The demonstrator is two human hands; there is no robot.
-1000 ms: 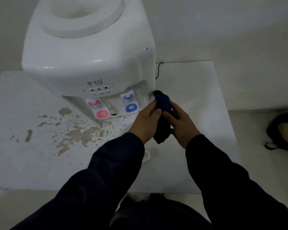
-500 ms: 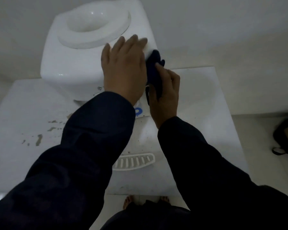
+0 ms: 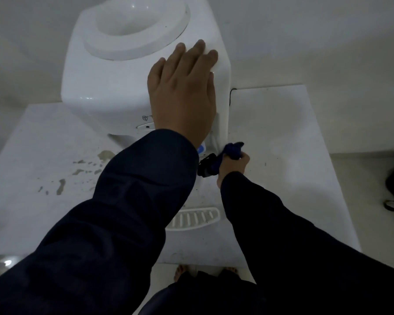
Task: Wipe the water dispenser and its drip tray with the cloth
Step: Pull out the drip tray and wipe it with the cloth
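At the near edge of the white counter (image 3: 282, 133), the white slotted plastic drip tray (image 3: 195, 218) lies in front of the machine, partly hidden by a sleeve. Farther in, the right hand (image 3: 233, 165) curls its fingers tight round the bunched dark blue cloth (image 3: 232, 150), pressing it to the lower right corner of the white plastic water dispenser (image 3: 105, 87). Farthest, the left hand (image 3: 182, 87) lies flat on the dispenser's top, fingers straight, likely steadying it against the rubbing.
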